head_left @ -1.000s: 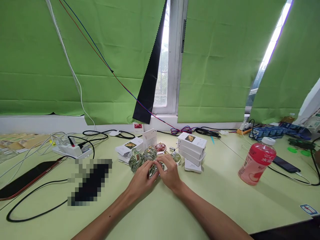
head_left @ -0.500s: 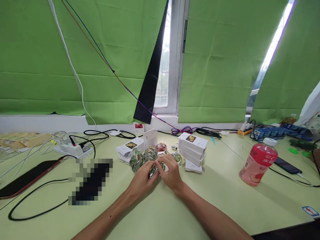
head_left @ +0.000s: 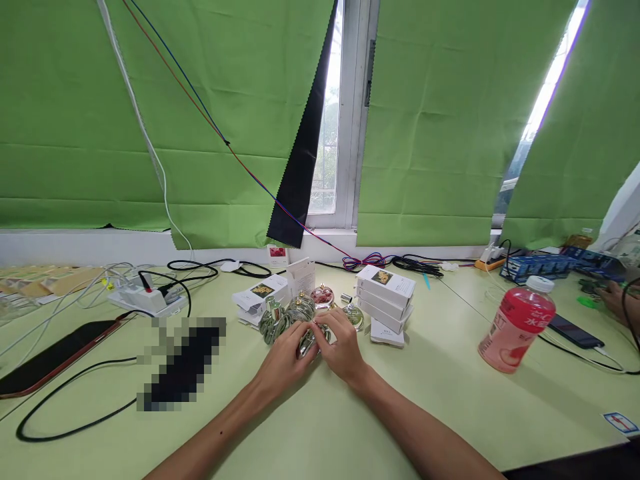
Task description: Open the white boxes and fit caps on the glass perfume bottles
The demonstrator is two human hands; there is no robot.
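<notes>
My left hand [head_left: 290, 350] is closed around the side of a small glass perfume bottle [head_left: 306, 341], its thumb along the front. My right hand [head_left: 341, 343] pinches at the top of the same bottle, fingertips meeting those of the left; what they grip there is hidden. Just behind stand other round, ribbed perfume bottles: a greenish one with a silver cap [head_left: 273, 311], a clear one with a gold neck [head_left: 301, 307], a reddish one [head_left: 323, 296] and a yellowish one [head_left: 355, 316] partly covered by my right hand. A loose silver cap [head_left: 346, 299] lies near them.
White printed boxes are stacked right [head_left: 384, 297] and left [head_left: 263, 293] of the bottles. A pink drink bottle [head_left: 517, 327] and a phone [head_left: 575, 331] lie to the right. A power strip [head_left: 150, 300] with cables and another phone [head_left: 57, 353] occupy the left. A co-worker's hand [head_left: 620, 300] shows at the right edge.
A co-worker's hand has come into view at the far right edge. My own hands keep nearly the same grip and place on the perfume bottle.
</notes>
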